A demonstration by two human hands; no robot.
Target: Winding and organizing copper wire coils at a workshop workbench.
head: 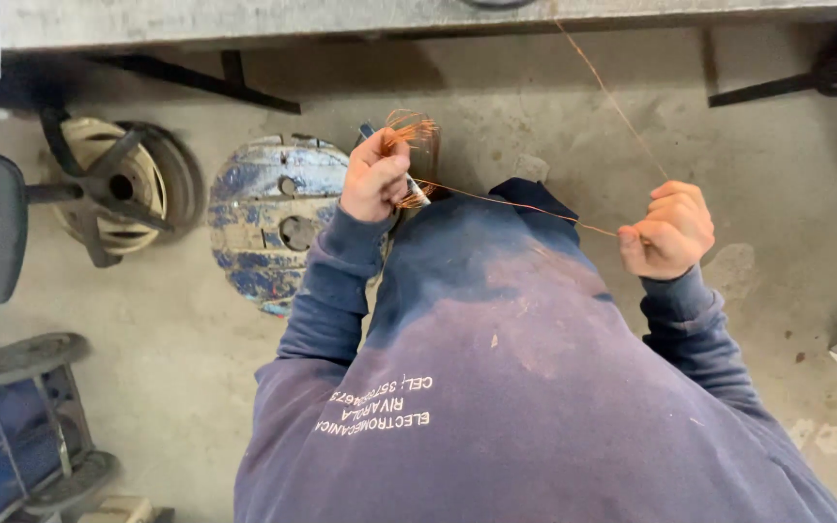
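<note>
Left hand [375, 176] fisted round copper coil [412, 136]; right hand [668, 230] pinching taut copper wire [515, 203]. Light, springy, kink-prone; best held near the coil.

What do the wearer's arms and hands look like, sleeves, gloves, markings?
Both hands are bare: left hand, right hand, no gloves or rings visible. Long faded navy sweatshirt sleeves with ribbed cuffs reach both wrists. The fabric looks worn and dusty. White print sits on the chest only.

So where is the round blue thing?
In the head view, the round blue disc lies on the concrete floor, left of the left hand that grips a copper wire bundle.
</note>
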